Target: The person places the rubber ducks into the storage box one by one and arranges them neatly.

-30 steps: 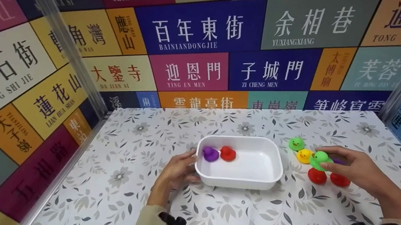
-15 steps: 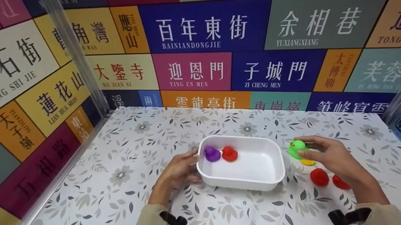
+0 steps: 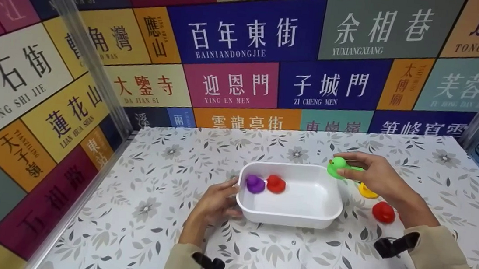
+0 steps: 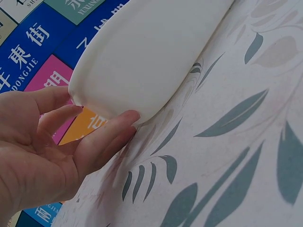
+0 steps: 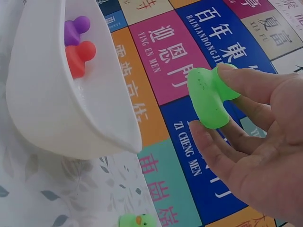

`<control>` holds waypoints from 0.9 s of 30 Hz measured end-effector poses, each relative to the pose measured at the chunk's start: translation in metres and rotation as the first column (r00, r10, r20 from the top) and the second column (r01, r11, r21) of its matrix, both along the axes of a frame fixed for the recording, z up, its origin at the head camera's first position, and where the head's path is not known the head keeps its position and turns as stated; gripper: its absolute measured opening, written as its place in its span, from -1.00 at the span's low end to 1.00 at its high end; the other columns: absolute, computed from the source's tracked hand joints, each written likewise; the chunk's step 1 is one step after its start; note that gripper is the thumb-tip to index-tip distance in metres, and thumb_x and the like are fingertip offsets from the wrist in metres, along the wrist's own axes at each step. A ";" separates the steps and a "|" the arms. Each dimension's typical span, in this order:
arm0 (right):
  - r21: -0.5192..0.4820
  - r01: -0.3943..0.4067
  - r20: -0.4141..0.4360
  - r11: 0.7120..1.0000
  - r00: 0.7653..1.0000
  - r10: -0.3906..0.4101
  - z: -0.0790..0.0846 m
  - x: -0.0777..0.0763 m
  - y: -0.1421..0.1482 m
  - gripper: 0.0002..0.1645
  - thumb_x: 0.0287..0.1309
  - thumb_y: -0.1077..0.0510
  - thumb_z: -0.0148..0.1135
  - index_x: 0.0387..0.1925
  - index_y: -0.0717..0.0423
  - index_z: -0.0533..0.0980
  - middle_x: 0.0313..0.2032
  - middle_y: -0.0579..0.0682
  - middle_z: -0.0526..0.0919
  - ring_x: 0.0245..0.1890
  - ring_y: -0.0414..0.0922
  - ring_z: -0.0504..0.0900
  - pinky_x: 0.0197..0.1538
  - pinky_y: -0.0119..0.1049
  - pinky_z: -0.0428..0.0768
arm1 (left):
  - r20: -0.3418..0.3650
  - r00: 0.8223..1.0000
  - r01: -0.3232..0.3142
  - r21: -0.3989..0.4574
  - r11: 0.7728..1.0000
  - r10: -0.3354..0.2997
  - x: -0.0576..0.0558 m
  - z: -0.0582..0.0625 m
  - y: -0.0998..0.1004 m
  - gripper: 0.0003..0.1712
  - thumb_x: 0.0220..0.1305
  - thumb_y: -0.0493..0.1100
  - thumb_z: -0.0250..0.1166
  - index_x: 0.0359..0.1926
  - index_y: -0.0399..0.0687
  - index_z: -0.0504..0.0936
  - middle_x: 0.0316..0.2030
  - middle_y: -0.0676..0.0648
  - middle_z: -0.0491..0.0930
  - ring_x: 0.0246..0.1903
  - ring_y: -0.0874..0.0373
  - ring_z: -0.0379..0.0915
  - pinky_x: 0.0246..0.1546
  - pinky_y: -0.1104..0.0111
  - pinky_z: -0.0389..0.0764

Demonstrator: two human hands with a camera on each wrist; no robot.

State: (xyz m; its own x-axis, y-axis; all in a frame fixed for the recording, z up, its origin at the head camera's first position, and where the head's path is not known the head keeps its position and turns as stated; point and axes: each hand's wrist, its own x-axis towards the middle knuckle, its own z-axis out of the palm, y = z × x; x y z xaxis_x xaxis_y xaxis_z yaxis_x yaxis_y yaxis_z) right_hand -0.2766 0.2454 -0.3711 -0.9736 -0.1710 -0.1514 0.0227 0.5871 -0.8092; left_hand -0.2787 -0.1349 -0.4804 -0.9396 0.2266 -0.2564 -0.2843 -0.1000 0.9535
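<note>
My right hand (image 3: pixel 378 176) pinches a green rubber duck (image 3: pixel 336 166) between thumb and fingertips. The duck is at the right rear corner of a white tub (image 3: pixel 288 219), overlapping its rim in the head view; the right wrist view (image 5: pixel 208 97) has it beside the tub. Inside the tub, toward its left end, sit a purple rubber duck (image 3: pixel 255 184) and a red rubber duck (image 3: pixel 276 183). My left hand (image 3: pixel 214 200) rests its loosely extended fingertips against the tub's left end, as the left wrist view shows.
Right of the tub, partly under my right hand, lie a yellow duck (image 3: pixel 367 191) and a red duck (image 3: pixel 383 212). Another green duck (image 5: pixel 137 220) shows low in the right wrist view. Walls with colourful sign panels (image 3: pixel 235 83) close off the back and sides of the flower-patterned table (image 3: pixel 132 243).
My right hand has carried the green duck leftward from above the other ducks to the tub's right rear corner. The left hand has stayed at the tub's left end.
</note>
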 end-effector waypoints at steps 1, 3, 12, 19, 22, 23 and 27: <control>-0.002 0.000 -0.002 1.000 1.000 0.000 0.000 -0.001 -0.002 -0.20 0.22 -0.25 0.32 0.41 -0.09 0.37 0.49 0.19 0.26 0.49 0.25 0.18 0.50 0.35 0.22 | 0.002 1.000 -0.001 0.002 1.000 0.001 0.000 0.001 0.000 -0.32 0.45 -0.16 0.16 0.51 -0.09 0.20 0.48 -0.31 0.22 0.19 -0.25 0.54 -0.21 0.08 0.83; -0.001 -0.003 -0.009 1.000 1.000 0.003 0.000 -0.005 -0.006 -0.22 0.22 -0.22 0.33 0.40 -0.09 0.38 0.48 0.19 0.26 0.48 0.25 0.19 0.49 0.36 0.23 | 0.007 1.000 -0.005 0.006 1.000 0.005 0.000 0.001 0.000 -0.32 0.44 -0.16 0.17 0.51 -0.08 0.20 0.49 -0.29 0.20 0.19 -0.25 0.54 -0.21 0.08 0.83; -0.013 -0.070 -0.050 0.997 0.996 0.069 -0.012 -0.020 -0.030 -0.34 0.26 0.03 0.35 0.36 0.07 0.44 0.39 0.24 0.40 0.38 0.23 0.40 0.41 0.20 0.47 | 0.016 1.000 -0.007 0.013 1.000 0.007 0.000 0.000 0.002 -0.34 0.46 -0.20 0.13 0.51 -0.08 0.20 0.53 -0.26 0.12 0.25 -0.29 0.48 -0.18 0.07 0.82; -0.021 -0.108 -0.041 0.994 0.993 0.107 -0.027 -0.031 -0.048 -0.36 0.27 0.08 0.34 0.34 0.14 0.44 0.33 0.27 0.47 0.27 0.21 0.53 0.36 0.08 0.56 | 0.013 1.000 -0.006 -0.001 1.000 0.006 0.000 0.001 0.003 -0.34 0.45 -0.18 0.15 0.50 -0.05 0.22 0.55 -0.22 0.08 0.27 -0.29 0.45 -0.18 0.05 0.82; -0.013 -0.107 -0.022 0.994 0.994 0.107 -0.032 -0.036 -0.056 -0.36 0.27 0.09 0.34 0.34 0.13 0.45 0.34 0.25 0.47 0.28 0.20 0.52 0.38 0.08 0.54 | 0.019 1.000 -0.008 0.000 1.000 0.008 0.001 0.001 0.002 -0.34 0.45 -0.18 0.16 0.50 -0.06 0.23 0.53 -0.23 0.13 0.25 -0.27 0.48 -0.20 0.07 0.83; -0.012 -0.107 -0.016 0.994 0.994 0.107 -0.033 -0.037 -0.058 -0.37 0.26 0.09 0.34 0.34 0.12 0.45 0.34 0.25 0.47 0.28 0.20 0.52 0.38 0.09 0.54 | 0.021 1.000 -0.009 0.004 1.000 0.009 0.002 0.001 0.002 -0.34 0.45 -0.18 0.16 0.50 -0.06 0.22 0.52 -0.25 0.16 0.23 -0.26 0.50 -0.20 0.08 0.83; -0.006 -0.111 0.001 0.994 0.994 0.111 -0.037 -0.043 -0.068 -0.39 0.25 0.13 0.34 0.33 0.09 0.47 0.34 0.24 0.48 0.29 0.20 0.51 0.39 0.09 0.52 | 0.032 0.999 -0.019 0.017 1.000 0.018 0.002 0.002 0.001 -0.34 0.44 -0.17 0.17 0.50 -0.06 0.23 0.45 -0.31 0.27 0.18 -0.24 0.55 -0.21 0.10 0.83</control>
State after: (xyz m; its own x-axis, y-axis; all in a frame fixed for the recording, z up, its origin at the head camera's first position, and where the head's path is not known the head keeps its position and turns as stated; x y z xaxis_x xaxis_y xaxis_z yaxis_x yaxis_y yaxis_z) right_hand -0.3194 0.1775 -0.4078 -0.9485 -0.2785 -0.1509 -0.0414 0.5813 -0.8126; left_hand -0.2764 -0.1335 -0.4785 -0.9352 0.2142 -0.2820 -0.3121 -0.1224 0.9421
